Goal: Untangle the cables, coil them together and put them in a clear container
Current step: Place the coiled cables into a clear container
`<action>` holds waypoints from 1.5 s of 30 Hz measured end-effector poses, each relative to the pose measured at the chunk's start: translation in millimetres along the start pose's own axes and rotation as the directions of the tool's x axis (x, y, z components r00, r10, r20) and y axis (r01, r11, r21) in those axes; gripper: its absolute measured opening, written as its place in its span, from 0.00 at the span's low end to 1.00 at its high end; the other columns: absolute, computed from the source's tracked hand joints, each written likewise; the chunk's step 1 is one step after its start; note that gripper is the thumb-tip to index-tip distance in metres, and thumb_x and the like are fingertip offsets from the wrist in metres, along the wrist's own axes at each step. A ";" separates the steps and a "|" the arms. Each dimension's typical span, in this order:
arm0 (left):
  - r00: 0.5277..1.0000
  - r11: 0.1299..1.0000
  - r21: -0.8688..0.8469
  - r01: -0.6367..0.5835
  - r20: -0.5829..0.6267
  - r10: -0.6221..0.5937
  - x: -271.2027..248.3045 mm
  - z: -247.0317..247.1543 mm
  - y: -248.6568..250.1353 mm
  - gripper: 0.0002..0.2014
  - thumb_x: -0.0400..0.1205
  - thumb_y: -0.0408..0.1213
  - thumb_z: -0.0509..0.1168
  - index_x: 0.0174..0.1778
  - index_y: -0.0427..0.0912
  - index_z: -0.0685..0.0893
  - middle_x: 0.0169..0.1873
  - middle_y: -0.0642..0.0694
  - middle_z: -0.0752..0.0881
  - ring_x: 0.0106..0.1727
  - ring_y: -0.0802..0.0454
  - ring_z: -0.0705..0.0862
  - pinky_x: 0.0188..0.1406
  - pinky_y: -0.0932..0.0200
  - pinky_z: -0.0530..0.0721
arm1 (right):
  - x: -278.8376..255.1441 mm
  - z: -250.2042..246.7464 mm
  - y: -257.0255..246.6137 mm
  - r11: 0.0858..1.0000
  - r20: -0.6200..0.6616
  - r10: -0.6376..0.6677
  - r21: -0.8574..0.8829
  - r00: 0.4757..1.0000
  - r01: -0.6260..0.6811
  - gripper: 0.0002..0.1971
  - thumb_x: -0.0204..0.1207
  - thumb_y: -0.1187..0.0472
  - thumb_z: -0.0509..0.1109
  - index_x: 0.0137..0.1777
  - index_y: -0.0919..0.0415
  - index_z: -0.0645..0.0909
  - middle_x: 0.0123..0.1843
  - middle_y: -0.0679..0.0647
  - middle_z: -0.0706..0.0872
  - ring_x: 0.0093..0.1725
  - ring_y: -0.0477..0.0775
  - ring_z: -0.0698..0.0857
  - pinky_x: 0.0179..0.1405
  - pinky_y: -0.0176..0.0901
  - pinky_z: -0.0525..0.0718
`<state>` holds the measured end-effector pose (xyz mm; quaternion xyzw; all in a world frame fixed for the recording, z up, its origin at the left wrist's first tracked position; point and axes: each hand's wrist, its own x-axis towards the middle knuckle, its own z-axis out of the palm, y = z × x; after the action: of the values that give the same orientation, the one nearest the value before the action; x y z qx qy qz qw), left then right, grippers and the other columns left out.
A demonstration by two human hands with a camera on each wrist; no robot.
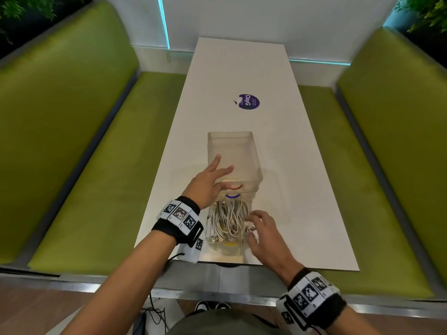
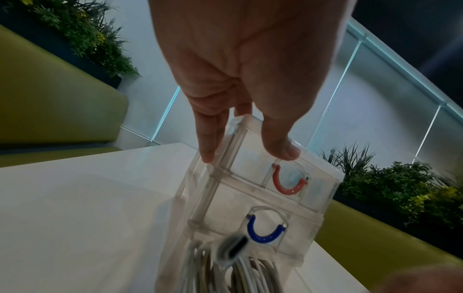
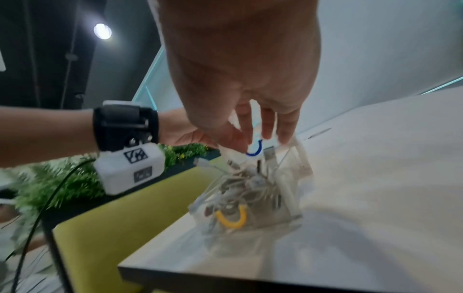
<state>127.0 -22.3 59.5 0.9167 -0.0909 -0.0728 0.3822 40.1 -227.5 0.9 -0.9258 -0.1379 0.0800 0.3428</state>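
At the near edge of the white table (image 1: 302, 189) a clear container (image 1: 219, 245) with a yellow handle loop (image 3: 231, 219) is found, and the coiled white cables (image 1: 228, 220) are seen lying inside it, with at least one plug end (image 3: 269, 155) standing above the rim. The right hand (image 1: 262, 234) is held over the container's right side with fingers loosely curled; one connector appears to be touched at the fingertips, but whether it is pinched cannot be told from these views. Just beyond, a stack of clear trays is being handled by the left hand (image 1: 208, 183): the upper tray (image 1: 233, 157), marked by a red loop (image 2: 288, 183), is gripped at its near left corner, thumb against the front face and fingers extended over the rim, above a tray marked by a blue loop (image 2: 265, 231). Further along the table centre a purple round sticker (image 1: 249, 101) is noted; green bench seats (image 1: 101, 165) flank both long edges. It is judged that the cables are already stowed and the trays are being stacked over them. For the step to be done well, protruding plug ends should be tucked below the rim first, and the upper tray lowered level and squarely aligned so that no cable is trapped.
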 end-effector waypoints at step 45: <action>0.999 0.999 0.018 -0.030 0.033 0.029 8.3 -0.8 -10.0 0.24 0.83 0.35 0.64 0.73 0.60 0.74 0.83 0.57 0.54 0.79 0.51 0.68 0.75 0.48 0.69 | 55.9 26.9 -46.9 0.907 0.247 -0.228 -0.297 0.942 0.298 0.20 0.81 0.48 0.61 0.56 0.65 0.84 0.62 0.66 0.78 0.60 0.67 0.78 0.58 0.54 0.79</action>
<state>136.3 -16.6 52.4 0.9175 -0.1114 -0.0815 0.3731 77.3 -159.6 8.4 -0.9294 -0.3083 0.1043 0.1742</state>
